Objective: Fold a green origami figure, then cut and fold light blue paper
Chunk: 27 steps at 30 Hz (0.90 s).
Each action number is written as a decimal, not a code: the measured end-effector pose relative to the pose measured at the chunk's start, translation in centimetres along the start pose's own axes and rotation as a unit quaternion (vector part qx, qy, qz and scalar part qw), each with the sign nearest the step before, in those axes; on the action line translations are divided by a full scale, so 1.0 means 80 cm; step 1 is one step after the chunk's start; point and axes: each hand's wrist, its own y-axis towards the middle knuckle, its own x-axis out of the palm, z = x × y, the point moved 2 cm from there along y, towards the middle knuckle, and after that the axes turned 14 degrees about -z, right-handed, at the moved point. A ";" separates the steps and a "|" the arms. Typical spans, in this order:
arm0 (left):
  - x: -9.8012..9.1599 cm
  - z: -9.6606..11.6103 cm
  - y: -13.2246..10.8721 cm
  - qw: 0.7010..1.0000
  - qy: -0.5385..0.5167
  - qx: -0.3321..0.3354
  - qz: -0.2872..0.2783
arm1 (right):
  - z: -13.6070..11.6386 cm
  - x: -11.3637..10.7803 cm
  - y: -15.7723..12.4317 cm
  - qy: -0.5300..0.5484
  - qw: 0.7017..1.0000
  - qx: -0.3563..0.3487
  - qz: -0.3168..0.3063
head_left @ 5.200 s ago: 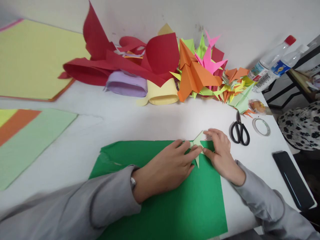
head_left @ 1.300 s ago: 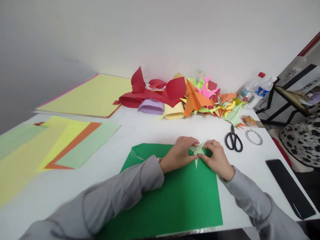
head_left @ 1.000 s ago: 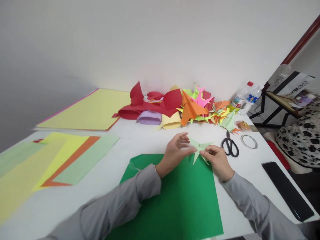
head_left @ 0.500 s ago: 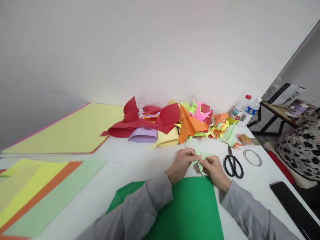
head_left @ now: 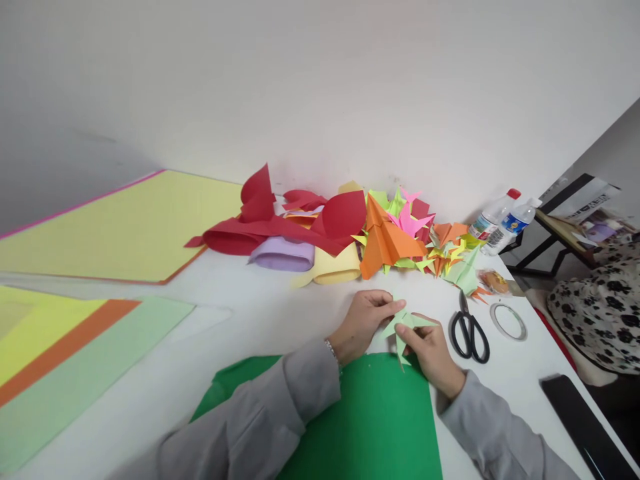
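A small folded piece of pale green paper (head_left: 404,321), with several pointed arms, is held up between my two hands. My left hand (head_left: 364,321) pinches its upper left part between thumb and fingertips. On the other side, my right hand (head_left: 429,350) grips it with the thumb over its middle and the fingers behind. One point of the folded paper hangs down over the far edge of a green sheet (head_left: 380,420), which lies below my wrists. Black-handled scissors (head_left: 469,333) lie to the right of my right hand.
Behind my hands is a pile of folded paper, including an orange paper plane (head_left: 385,243) and red curled pieces (head_left: 285,230). Coloured sheets (head_left: 100,373) and a yellow board (head_left: 110,233) lie left. Right are a tape roll (head_left: 509,322), bottles (head_left: 513,223), a black case (head_left: 585,420) and a seated person.
My fingers have shifted on the folded paper, and its pointed arms show more openly. The hands stay close together. The camera view has turned slightly.
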 end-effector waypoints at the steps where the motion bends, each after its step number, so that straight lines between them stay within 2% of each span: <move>1: 0.001 0.001 0.000 1.000 -0.008 0.004 -0.004 | 0.001 0.000 0.000 0.003 1.000 0.002 0.000; 4: 0.002 0.003 0.001 1.000 -0.024 0.004 -0.017 | 0.005 -0.001 0.001 0.009 1.000 0.008 -0.001; 10: -0.004 0.010 0.003 0.999 -0.033 0.030 0.013 | 0.005 -0.001 -0.002 -0.011 1.000 0.015 -0.014; 15: -0.003 0.016 0.003 0.996 -0.082 0.035 -0.006 | 0.003 0.000 -0.002 -0.007 1.000 0.018 -0.016; 27: -0.007 0.015 0.004 0.992 -0.122 0.036 -0.008 | 0.019 -0.004 -0.001 -0.008 0.999 0.023 -0.031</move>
